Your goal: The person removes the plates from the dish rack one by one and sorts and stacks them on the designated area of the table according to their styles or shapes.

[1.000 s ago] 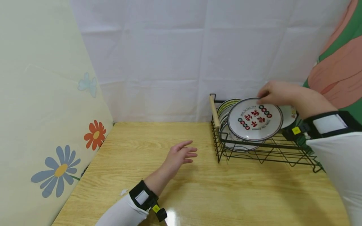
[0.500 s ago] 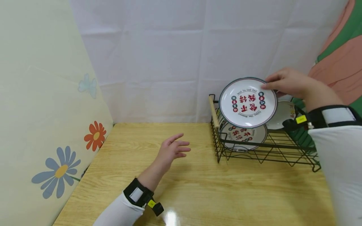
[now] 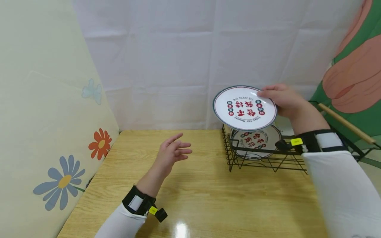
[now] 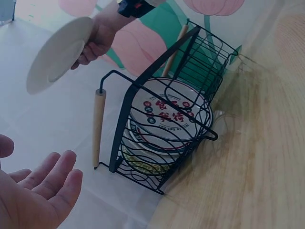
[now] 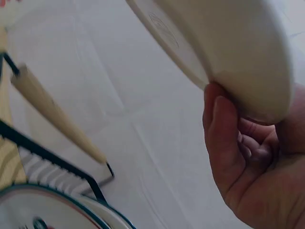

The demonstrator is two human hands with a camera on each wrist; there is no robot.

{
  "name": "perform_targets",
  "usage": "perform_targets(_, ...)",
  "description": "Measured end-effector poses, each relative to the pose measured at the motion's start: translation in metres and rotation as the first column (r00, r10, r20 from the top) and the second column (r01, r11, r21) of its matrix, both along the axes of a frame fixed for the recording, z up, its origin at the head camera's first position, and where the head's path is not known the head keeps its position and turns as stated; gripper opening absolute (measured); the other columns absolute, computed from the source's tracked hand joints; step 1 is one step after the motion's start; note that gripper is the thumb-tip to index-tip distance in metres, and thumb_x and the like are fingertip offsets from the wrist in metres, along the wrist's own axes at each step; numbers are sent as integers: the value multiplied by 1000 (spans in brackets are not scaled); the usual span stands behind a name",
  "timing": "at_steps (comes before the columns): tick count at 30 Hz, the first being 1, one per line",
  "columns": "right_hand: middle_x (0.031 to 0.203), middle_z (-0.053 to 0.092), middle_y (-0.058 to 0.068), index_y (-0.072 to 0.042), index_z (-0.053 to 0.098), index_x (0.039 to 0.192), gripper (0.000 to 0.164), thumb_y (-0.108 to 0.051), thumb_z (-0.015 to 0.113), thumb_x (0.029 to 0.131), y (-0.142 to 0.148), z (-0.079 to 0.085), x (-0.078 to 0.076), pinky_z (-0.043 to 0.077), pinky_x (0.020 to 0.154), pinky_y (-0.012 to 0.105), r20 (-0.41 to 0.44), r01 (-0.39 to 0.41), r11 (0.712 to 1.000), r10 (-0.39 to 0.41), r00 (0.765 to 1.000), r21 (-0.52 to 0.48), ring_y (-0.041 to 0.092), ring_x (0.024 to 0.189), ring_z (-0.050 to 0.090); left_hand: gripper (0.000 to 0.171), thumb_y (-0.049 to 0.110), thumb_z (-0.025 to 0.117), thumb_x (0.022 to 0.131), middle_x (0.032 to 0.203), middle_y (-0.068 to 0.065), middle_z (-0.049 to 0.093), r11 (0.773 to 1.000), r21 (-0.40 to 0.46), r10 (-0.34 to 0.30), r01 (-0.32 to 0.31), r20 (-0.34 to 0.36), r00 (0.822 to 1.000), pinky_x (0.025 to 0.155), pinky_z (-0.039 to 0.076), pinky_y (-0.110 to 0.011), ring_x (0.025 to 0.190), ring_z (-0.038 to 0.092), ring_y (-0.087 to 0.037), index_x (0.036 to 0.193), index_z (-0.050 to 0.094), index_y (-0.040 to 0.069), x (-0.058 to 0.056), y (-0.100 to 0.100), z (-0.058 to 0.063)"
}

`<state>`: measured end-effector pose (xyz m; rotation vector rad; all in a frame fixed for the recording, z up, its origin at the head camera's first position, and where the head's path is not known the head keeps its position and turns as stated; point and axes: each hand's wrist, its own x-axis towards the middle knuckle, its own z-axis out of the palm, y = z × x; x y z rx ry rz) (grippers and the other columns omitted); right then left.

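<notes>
My right hand (image 3: 281,97) pinches the right rim of a white plate (image 3: 244,107) with a blue edge and red characters. Thumb on top, fingers beneath, it holds the plate above the left end of a dark wire dish rack (image 3: 268,150). The plate's pale underside (image 5: 228,52) fills the upper right wrist view. Another plate of the same pattern (image 4: 167,112) leans in the rack, with more plates (image 4: 143,160) behind it. My left hand (image 3: 172,152) hovers over the table to the left of the rack, fingers spread and holding nothing.
The rack has wooden handles (image 4: 99,129) at its ends and stands at the right on a wood-grain table (image 3: 208,198). White cloth (image 3: 166,66) hangs behind the table. A wall with painted flowers (image 3: 63,181) bounds the left side.
My right hand has lifted the plate up from the rack and carried it left, tilting it flatter. The plate left in the rack shows more. My left hand has drifted slightly left and up.
</notes>
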<state>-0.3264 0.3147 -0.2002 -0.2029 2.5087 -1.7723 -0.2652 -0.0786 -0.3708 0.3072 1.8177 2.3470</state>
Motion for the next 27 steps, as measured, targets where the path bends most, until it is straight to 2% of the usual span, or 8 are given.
perform_targets(4, 82, 75, -8, -15, 58, 125, 24, -31, 53, 107, -27, -6, 8, 60, 61, 22, 1, -5, 999, 5, 1000, -52, 7, 66, 72, 46, 18, 42, 108, 103, -2, 80, 1000, 22, 14, -14, -13, 1000, 78, 63, -32, 83, 78, -13, 154, 44, 14, 0, -6, 5)
perform_targets(7, 83, 76, -6, -6, 49, 142, 40, -24, 54, 107, -47, -11, 16, 60, 62, 21, 15, -10, 988, 12, 1000, -154, 7, 68, 73, 47, 19, 40, 109, 92, 3, 79, 999, 27, 22, -22, -16, 1000, 74, 62, -30, 75, 76, -11, 156, 41, 13, 1, -10, 9)
perform_targets(10, 87, 77, -2, 1, 40, 152, 53, -19, 55, 106, -66, -16, 23, 60, 63, 21, 22, -23, 961, 30, 999, -277, 9, 70, 74, 48, 22, 40, 110, 85, 5, 78, 999, 32, 41, -41, -12, 999, 70, 60, -28, 67, 73, -10, 157, 39, 15, 2, -14, 14)
perform_targets(12, 89, 77, 0, 3, 37, 154, 55, -17, 54, 106, -71, -20, 26, 60, 63, 21, 23, -51, 940, 62, 998, -337, 10, 72, 75, 48, 26, 39, 110, 83, 5, 77, 997, 24, 67, -67, -9, 998, 68, 59, -28, 63, 70, -10, 157, 39, 17, 5, -11, 20)
perform_targets(15, 91, 78, 1, 3, 35, 156, 56, -16, 52, 107, -87, -27, 32, 60, 62, 21, 29, -83, 921, 102, 994, -382, 10, 73, 75, 48, 36, 37, 110, 80, 4, 76, 995, 14, 100, -100, -7, 995, 65, 58, -28, 59, 67, -10, 156, 40, 22, 7, -17, 27)
perform_targets(19, 91, 78, 0, 1, 36, 157, 53, -15, 48, 108, -105, -37, 39, 59, 60, 22, 42, -105, 919, 131, 991, -381, 9, 70, 74, 51, 47, 32, 109, 77, 5, 74, 993, 3, 122, -122, -1, 993, 61, 52, -26, 55, 62, -10, 156, 39, 27, 10, -26, 34)
perform_targets(24, 93, 76, -4, -6, 40, 157, 50, -16, 47, 108, -126, -51, 48, 60, 64, 22, 61, -68, 932, 96, 994, -357, 8, 73, 73, 56, 53, 25, 109, 74, 5, 71, 993, 25, 114, -114, -27, 993, 58, 48, -24, 54, 58, -9, 156, 38, 28, 16, -33, 41)
perform_targets(27, 93, 76, -4, -7, 41, 156, 49, -16, 46, 108, -135, -61, 54, 61, 65, 22, 65, -62, 924, 94, 993, -378, 7, 73, 73, 59, 57, 21, 108, 71, 6, 69, 993, 43, 108, -107, -35, 993, 57, 47, -23, 53, 55, -9, 157, 38, 28, 19, -34, 43)
